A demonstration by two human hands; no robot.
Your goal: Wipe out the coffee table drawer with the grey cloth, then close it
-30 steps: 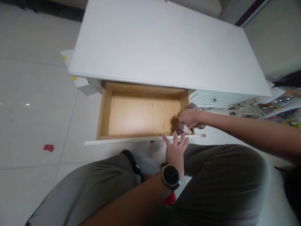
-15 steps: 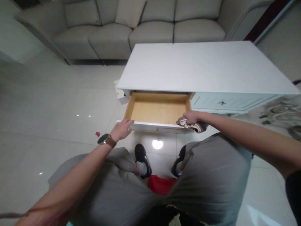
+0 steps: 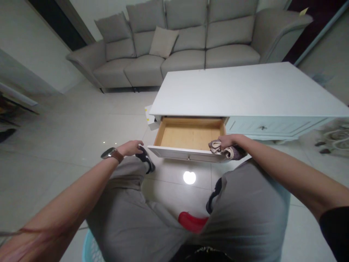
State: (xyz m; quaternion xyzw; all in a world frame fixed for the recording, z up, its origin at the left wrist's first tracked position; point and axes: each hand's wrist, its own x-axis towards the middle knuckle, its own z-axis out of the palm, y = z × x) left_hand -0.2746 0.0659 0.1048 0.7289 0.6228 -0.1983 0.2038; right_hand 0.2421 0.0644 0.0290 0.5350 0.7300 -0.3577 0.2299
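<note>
A grey sofa [image 3: 231, 56] stood behind the white desk [image 3: 245, 91]. The desk's left drawer [image 3: 188, 136] was open, showing pale wood behind a white front. A brown-and-cream cloth [image 3: 236, 153] lay bunched at the drawer's front right corner, part of it hanging outside. The right hand [image 3: 228, 140] had its grip closed on that cloth. The left hand [image 3: 131, 147] was just left of the drawer's front left corner, its grip loosely curled and partly wide. A dark-faced watch [image 3: 108, 153] circled the left wrist; a small knob [image 3: 189, 157] sat mid-front on the drawer.
</note>
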